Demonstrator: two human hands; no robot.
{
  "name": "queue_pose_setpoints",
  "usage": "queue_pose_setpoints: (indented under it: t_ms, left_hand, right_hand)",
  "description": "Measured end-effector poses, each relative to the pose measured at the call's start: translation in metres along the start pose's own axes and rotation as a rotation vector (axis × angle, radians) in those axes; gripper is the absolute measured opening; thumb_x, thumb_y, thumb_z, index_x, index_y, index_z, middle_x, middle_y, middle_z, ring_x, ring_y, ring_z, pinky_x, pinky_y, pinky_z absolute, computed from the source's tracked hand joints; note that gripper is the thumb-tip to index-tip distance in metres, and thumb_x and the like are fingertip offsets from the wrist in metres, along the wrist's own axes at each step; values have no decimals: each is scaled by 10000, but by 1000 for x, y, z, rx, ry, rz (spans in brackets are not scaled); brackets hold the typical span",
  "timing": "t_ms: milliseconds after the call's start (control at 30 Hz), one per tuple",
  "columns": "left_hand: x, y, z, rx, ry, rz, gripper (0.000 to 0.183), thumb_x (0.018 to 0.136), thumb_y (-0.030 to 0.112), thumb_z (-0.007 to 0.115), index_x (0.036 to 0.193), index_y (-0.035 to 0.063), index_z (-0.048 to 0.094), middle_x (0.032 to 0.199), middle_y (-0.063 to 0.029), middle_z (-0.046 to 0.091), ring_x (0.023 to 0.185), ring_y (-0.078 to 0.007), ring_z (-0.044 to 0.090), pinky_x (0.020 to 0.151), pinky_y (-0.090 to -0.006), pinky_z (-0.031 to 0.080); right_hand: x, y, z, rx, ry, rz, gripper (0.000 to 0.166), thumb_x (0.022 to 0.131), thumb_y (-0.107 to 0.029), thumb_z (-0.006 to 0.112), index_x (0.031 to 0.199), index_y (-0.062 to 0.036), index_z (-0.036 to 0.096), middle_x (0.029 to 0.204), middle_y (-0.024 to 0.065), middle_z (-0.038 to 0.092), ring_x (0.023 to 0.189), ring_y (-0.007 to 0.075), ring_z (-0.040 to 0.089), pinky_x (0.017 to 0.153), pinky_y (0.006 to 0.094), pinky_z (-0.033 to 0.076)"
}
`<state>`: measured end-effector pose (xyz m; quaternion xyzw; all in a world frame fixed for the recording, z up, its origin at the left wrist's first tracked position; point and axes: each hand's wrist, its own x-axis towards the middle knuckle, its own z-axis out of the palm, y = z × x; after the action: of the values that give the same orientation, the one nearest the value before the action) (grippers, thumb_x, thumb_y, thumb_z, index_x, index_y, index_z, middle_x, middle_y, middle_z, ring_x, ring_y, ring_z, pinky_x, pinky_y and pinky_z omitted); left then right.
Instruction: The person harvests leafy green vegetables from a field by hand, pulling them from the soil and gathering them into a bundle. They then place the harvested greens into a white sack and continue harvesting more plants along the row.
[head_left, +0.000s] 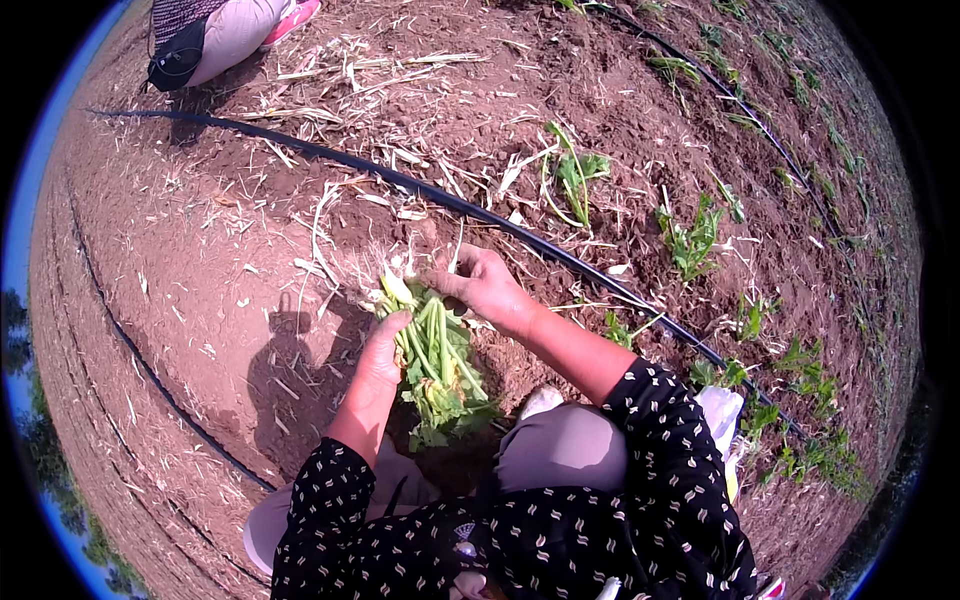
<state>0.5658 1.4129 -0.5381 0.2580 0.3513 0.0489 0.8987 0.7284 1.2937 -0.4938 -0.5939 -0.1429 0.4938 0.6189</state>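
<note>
My left hand (381, 351) is closed around a bunch of leafy green plants (436, 341). Its thumb lies across the pale stems. Thin whitish roots point away from me at the top of the bunch, and the leaves, some yellowed, hang down between my knees. My right hand (487, 286) is at the root end, fingers curled and thumb tip against the bunch. A thin pale strand rises beside its fingers. Whether those fingertips grip a plant is hidden.
Beyond my hands a black drip irrigation pipe (450, 199) crosses the soil diagonally. Small green plants (691, 238) grow on its far side, amid dry straw (390, 71). Another person (225, 41) crouches at upper left. A white plastic bag (720, 416) lies by my right elbow.
</note>
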Motion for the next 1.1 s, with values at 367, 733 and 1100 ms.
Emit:
queue_pose_setpoints:
  t_ms: [367, 733, 1100]
  left_hand:
    - [-7, 136, -37, 198, 239, 265, 357, 751, 238, 679, 1040, 64, 563, 937, -70, 629, 846, -221, 620, 776, -388, 530]
    - [-25, 110, -4, 141, 28, 81, 422, 693, 113, 665, 1085, 14, 543, 945, -101, 632, 816, -227, 643, 755, -355, 556]
    - [-21, 77, 0, 46, 135, 107, 314, 730, 112, 647, 1021, 25, 566, 903, -90, 633, 799, -217, 643, 736, -360, 550]
  right_hand:
    - [-42, 124, -137, 22, 690, 213, 123, 804, -85, 656, 876, -12, 589, 733, 32, 599, 581, 73, 534, 515, 206, 428]
    - [27, 10, -30, -1053, -41, -408, 568, 711, -197, 682, 1245, -224, 493, 1185, 88, 544, 996, 304, 578, 813, 388, 478]
    - [-28, 65, -40, -45, -573, 389, 339, 892, -398, 530, 1002, -99, 647, 806, 13, 649, 620, 63, 551, 496, 191, 411]
